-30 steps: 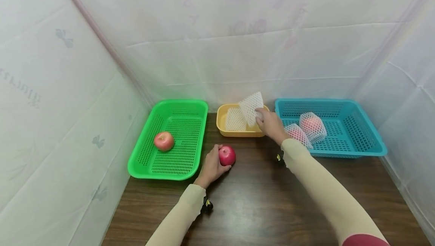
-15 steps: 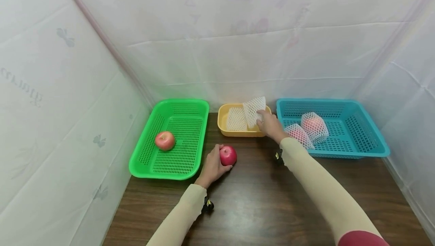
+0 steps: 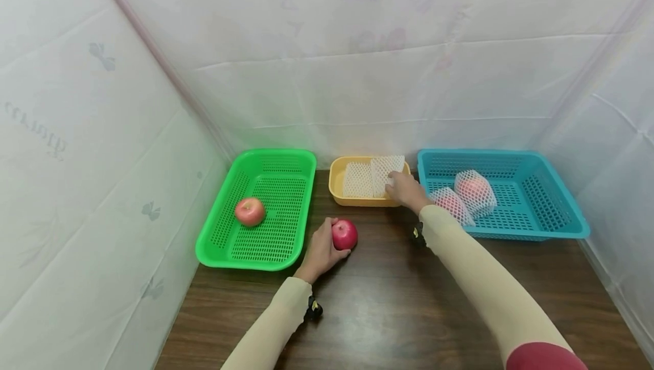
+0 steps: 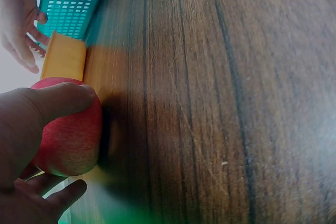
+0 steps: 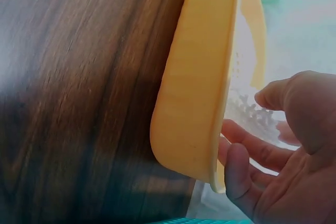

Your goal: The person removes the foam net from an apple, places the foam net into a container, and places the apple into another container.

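Note:
In the head view my left hand (image 3: 322, 249) grips a red apple (image 3: 345, 235) standing on the wooden table. The left wrist view shows the thumb curled over that apple (image 4: 73, 140). My right hand (image 3: 406, 189) is at the right end of a small yellow box (image 3: 357, 202). Its thumb and fingers are spread apart in the right wrist view, beside a white foam net sleeve (image 5: 252, 113) near the thumb tip. From above, this net (image 3: 384, 170) leans in the box, partly covered by the fingers. Another foam net (image 3: 359, 180) lies flat to its left.
A green basket (image 3: 309, 211) at the left holds one pale red apple (image 3: 250, 211). The blue basket (image 3: 557, 231) at the right holds two net-wrapped apples (image 3: 475, 193). A white curtain (image 3: 327, 92) encloses the back and sides of the wooden table (image 3: 388, 307).
My right hand has lowered the foam net from above the yellow box down into it, and its fingers have spread. The left hand has stayed on the apple.

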Demonstrator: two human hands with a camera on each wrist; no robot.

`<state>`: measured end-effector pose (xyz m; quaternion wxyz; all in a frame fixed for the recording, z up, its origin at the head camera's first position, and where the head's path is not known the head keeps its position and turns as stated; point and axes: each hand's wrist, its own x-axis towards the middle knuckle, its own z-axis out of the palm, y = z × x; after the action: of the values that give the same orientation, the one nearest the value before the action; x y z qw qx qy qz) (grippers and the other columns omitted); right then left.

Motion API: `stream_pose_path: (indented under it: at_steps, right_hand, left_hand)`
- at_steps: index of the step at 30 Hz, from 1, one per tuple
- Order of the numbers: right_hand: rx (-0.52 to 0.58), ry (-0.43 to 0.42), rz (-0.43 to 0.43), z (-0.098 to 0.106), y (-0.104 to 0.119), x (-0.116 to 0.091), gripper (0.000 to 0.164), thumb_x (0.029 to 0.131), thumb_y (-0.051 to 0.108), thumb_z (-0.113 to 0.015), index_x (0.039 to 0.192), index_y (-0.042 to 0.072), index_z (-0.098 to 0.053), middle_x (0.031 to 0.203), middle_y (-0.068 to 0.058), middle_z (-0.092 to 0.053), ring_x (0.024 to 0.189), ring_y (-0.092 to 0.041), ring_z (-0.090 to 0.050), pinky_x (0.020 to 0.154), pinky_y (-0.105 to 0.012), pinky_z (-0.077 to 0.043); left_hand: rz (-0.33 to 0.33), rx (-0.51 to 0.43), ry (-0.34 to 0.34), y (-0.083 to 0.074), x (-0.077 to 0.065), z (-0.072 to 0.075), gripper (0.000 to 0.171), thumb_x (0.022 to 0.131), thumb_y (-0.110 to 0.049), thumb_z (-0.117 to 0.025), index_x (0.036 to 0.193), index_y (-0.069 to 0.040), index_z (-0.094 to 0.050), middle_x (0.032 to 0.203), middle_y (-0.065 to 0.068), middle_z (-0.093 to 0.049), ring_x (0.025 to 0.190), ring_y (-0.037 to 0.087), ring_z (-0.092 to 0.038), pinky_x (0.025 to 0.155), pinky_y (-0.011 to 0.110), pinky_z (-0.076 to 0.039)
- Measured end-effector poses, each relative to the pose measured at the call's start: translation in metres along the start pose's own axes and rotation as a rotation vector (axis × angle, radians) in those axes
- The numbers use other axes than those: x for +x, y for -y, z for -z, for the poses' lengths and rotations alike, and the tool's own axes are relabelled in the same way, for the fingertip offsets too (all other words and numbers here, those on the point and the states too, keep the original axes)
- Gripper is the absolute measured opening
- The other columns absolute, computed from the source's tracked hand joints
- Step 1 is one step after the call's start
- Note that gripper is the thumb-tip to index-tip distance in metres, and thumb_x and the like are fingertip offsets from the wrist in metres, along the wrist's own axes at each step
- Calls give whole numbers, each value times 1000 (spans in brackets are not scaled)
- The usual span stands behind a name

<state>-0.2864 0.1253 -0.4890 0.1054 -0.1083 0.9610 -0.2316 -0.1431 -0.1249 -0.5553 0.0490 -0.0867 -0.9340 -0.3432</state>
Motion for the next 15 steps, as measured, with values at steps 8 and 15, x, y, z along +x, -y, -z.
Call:
stream_pose_path:
  at_steps: [8, 15]
  right_hand:
    - [-163, 58, 30, 2, 1, 5, 20, 104, 17, -51, 91, 5, -60, 81, -13, -57, 71, -25, -49, 62, -40, -45]
    - [-202, 63, 2, 5, 6, 2, 15, 103, 13, -53, 97, 4, -63, 107, -24, -54, 99, -40, -48, 71, -50, -49]
  left_hand:
    - [7, 4, 12, -1, -1, -2, 77, 72, -15, -94, 132, -6, -48, 126, 18, -65, 111, 33, -66, 95, 47, -55]
    - [19, 3, 15, -1, -1, -4, 76, 72, -16, -94, 132, -7, -48, 126, 18, -65, 111, 33, -66, 95, 47, -55]
